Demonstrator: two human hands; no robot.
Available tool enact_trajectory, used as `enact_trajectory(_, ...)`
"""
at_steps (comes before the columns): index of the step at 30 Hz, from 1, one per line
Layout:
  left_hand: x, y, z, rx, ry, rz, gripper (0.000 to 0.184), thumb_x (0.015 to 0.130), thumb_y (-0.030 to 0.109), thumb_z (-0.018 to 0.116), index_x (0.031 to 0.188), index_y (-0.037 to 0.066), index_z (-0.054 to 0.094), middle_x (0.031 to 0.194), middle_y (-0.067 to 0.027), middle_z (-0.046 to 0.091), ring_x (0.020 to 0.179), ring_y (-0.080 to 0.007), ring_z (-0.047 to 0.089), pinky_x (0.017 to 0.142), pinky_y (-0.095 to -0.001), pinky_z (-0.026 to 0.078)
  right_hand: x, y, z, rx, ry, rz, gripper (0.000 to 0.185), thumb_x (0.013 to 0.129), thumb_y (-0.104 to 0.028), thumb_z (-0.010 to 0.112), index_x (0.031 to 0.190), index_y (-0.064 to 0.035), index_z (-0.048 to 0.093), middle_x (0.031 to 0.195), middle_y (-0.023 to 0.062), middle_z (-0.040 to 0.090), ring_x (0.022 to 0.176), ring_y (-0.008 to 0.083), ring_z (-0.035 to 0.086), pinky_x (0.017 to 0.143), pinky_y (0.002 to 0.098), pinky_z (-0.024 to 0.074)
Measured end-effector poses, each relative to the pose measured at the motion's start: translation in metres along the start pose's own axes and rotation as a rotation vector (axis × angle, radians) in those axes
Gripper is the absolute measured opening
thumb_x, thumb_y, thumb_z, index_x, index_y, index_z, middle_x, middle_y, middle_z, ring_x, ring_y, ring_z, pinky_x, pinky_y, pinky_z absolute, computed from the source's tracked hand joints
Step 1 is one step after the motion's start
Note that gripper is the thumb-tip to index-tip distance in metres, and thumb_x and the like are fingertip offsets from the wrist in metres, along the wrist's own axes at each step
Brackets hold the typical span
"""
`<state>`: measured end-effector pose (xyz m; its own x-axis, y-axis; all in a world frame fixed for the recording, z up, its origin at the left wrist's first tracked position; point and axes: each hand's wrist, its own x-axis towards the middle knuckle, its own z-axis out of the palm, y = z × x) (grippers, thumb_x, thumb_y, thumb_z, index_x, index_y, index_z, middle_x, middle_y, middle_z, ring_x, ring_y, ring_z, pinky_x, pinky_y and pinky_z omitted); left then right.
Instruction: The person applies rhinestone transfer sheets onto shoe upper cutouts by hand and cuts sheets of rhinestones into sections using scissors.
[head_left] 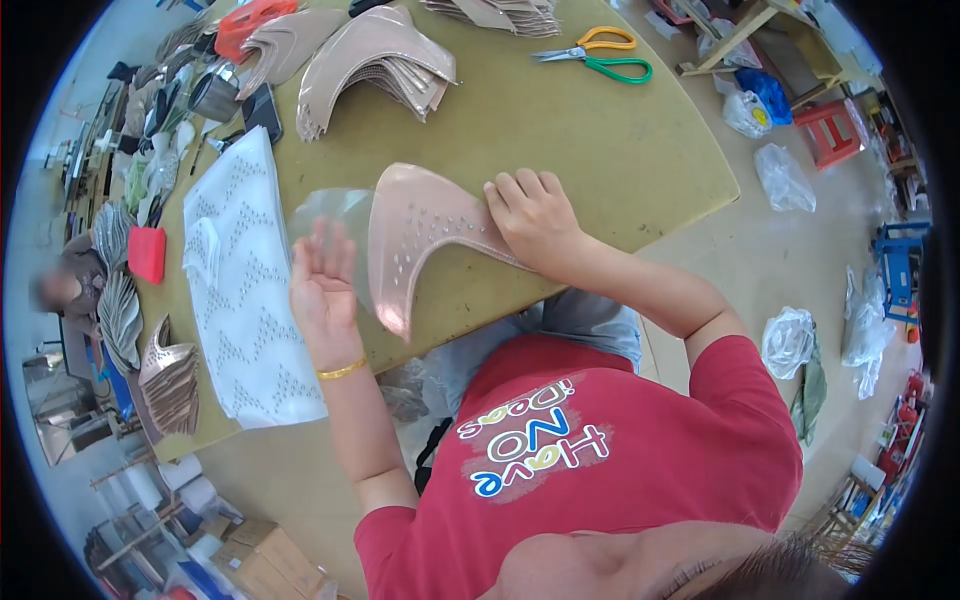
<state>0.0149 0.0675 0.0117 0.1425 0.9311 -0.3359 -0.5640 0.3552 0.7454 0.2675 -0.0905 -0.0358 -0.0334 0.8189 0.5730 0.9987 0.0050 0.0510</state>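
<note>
A pink, curved shoe upper piece (408,215) dotted with small shiny studs lies on the table in front of me. My right hand (535,220) is closed over its right end, fingers bent. At its left, a clear film (335,203) sticks out from beside the piece. My left hand (325,275), with a gold bracelet at the wrist, is raised palm up near the film, its fingers stretched out and slightly blurred. Whether it touches the film I cannot tell. Left of that hand lies a white sheet (245,300) with rows of stud patterns.
Stacked pink upper pieces (375,60) stand at the back of the table (560,130). Scissors (600,55) with orange and green handles lie at the far right. A phone (263,112), a metal mug (213,95) and a red item (147,255) are left. Another person sits far left.
</note>
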Motion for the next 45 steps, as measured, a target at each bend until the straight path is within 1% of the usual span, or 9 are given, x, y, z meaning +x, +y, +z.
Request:
enact_trajectory(4, -0.068, 0.038, 0.007, 0.083, 0.212, 0.5, 0.021, 0.102, 0.021, 0.05, 0.106, 0.002, 0.054, 0.12, -0.0179, 0.064, 0.101, -0.0294, 0.066, 0.077, -0.038, 0.058, 0.001, -0.002, -0.003, 0.012, -0.108, 0.037, 0.028, 0.081, -0.015, 0.056, 0.104, -0.0025, 0.067, 0.092, 0.0066, 0.057, 0.088, 0.0226, 0.054, 0.074, 0.0365, 0.0418)
enact_trajectory(11, -0.165, -0.031, -0.162, 1.859, -0.771, 0.416, 0.012, 0.088, 0.012, 0.065, 0.097, 0.006, 0.062, 0.092, -0.0102, 0.069, 0.088, -0.0278, 0.067, 0.079, -0.0389, 0.054, 0.002, 0.01, -0.002, 0.248, -0.128, 0.135, 0.037, 0.082, -0.027, 0.065, 0.112, -0.0059, 0.066, 0.103, 0.0067, 0.061, 0.098, 0.0254, 0.055, 0.082, 0.0406, 0.0437)
enact_trajectory(15, -0.157, -0.115, -0.336, 2.191, -0.381, 0.3, 0.015, 0.091, 0.017, 0.06, 0.101, 0.006, 0.062, 0.107, -0.0095, 0.067, 0.1, -0.0291, 0.064, 0.091, -0.0455, 0.048, 0.015, -0.003, -0.013, 0.292, -0.157, 0.092, 0.058, 0.08, -0.035, 0.069, 0.128, -0.006, 0.057, 0.115, 0.01, 0.061, 0.108, 0.0287, 0.054, 0.089, 0.0432, 0.0431)
enact_trajectory(17, -0.153, -0.15, -0.405, 2.045, 0.005, 0.085, 0.017, 0.093, 0.02, 0.058, 0.102, 0.006, 0.062, 0.115, -0.0091, 0.065, 0.106, -0.0298, 0.062, 0.097, -0.0488, 0.045, 0.016, -0.017, -0.013, 0.264, -0.146, 0.025, 0.066, 0.078, -0.037, 0.072, 0.134, -0.0062, 0.053, 0.119, 0.0112, 0.061, 0.111, 0.0298, 0.054, 0.092, 0.0439, 0.0424)
enact_trajectory(20, -0.107, -0.221, -0.464, 0.467, 0.822, 0.017, 0.022, 0.094, 0.02, 0.054, 0.108, 0.005, 0.063, 0.118, -0.0097, 0.065, 0.106, -0.0291, 0.063, 0.1, -0.05, 0.043, 0.016, -0.023, -0.01, 0.246, -0.168, -0.042, 0.072, 0.076, -0.034, 0.074, 0.137, -0.0048, 0.049, 0.121, 0.0139, 0.06, 0.113, 0.0322, 0.054, 0.096, 0.0447, 0.0412)
enact_trajectory(29, -0.092, -0.087, -0.214, -0.622, -0.102, -0.116, 0.051, 0.096, 0.037, 0.047, 0.135, 0.004, 0.052, 0.134, -0.0141, 0.057, 0.12, -0.0278, 0.056, 0.11, -0.0457, 0.036, 0.03, -0.013, -0.02, 0.517, -0.138, 0.083, 0.075, 0.075, -0.013, 0.07, 0.141, 0.0049, 0.039, 0.118, 0.0223, 0.058, 0.106, 0.0368, 0.057, 0.095, 0.044, 0.0444)
enact_trajectory(34, -0.14, -0.069, -0.154, -0.378, 0.303, -0.253, 0.061, 0.1, 0.052, 0.037, 0.144, 0.009, 0.043, 0.144, -0.0152, 0.047, 0.122, -0.0264, 0.052, 0.114, -0.0432, 0.027, 0.041, 0.07, -0.039, 0.495, -0.022, 0.241, 0.072, 0.077, -0.01, 0.067, 0.142, 0.0028, 0.037, 0.117, 0.0217, 0.058, 0.103, 0.0389, 0.055, 0.092, 0.0448, 0.0453)
enact_trajectory(40, -0.168, -0.07, -0.143, 0.994, -0.262, -0.358, 0.035, 0.099, 0.023, 0.054, 0.125, 0.0, 0.06, 0.114, -0.0136, 0.069, 0.096, -0.0211, 0.066, 0.09, -0.0324, 0.049, 0.016, 0.207, -0.019, 0.286, 0.136, 0.41, 0.075, 0.077, -0.008, 0.068, 0.145, -0.0039, 0.036, 0.121, 0.0206, 0.055, 0.108, 0.0379, 0.054, 0.093, 0.0438, 0.0447)
enact_trajectory(45, -0.168, -0.067, -0.097, 1.059, -0.402, -0.001, 0.023, 0.095, 0.009, 0.06, 0.113, -0.003, 0.066, 0.09, -0.0117, 0.073, 0.079, -0.0177, 0.069, 0.074, -0.0273, 0.053, 0.013, 0.235, 0.003, -0.143, 0.102, 0.365, 0.065, 0.078, -0.014, 0.069, 0.138, -0.0059, 0.046, 0.122, 0.0183, 0.057, 0.111, 0.0357, 0.055, 0.094, 0.0433, 0.0448)
